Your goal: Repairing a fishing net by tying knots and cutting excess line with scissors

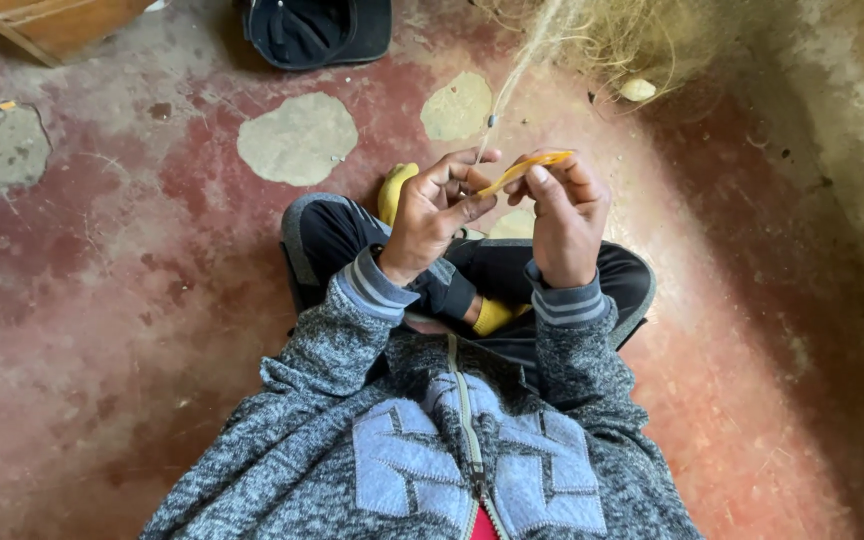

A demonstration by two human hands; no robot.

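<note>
- Up front, the left hand (432,212) is raised over the lap with its fingers curled inward, the thumb and forefinger pinched together on a thin pale fibre strand (514,82).
- That strand runs up and away from the fingertips toward a loose tangle of straw-coloured fibres (617,35) lying on the floor at the top of the view.
- Just beside it, the right hand (567,222) has its grip clamped on a flat, narrow orange netting needle (527,168), held between thumb and fingers.
- The needle lies slanted, its pointed end reaching toward the left hand's fingertips; the two hands nearly touch there.
- Both wrists come out of a grey speckled knit jacket with striped cuffs (422,440) and a zip down the front.
- Below the hands are crossed legs in black trousers with grey trim (332,235), and yellow footwear (395,190) shows near the left hand and again under the wrists.
- The worn red cement floor (152,300) has pale patches where the colour is gone.
- A dark cap (317,30) lies on the floor at the top, well apart from the hands, with a wooden piece of furniture (62,22) in the upper left corner.
- A small pale stone-like lump (638,89) sits near the fibres.
</note>
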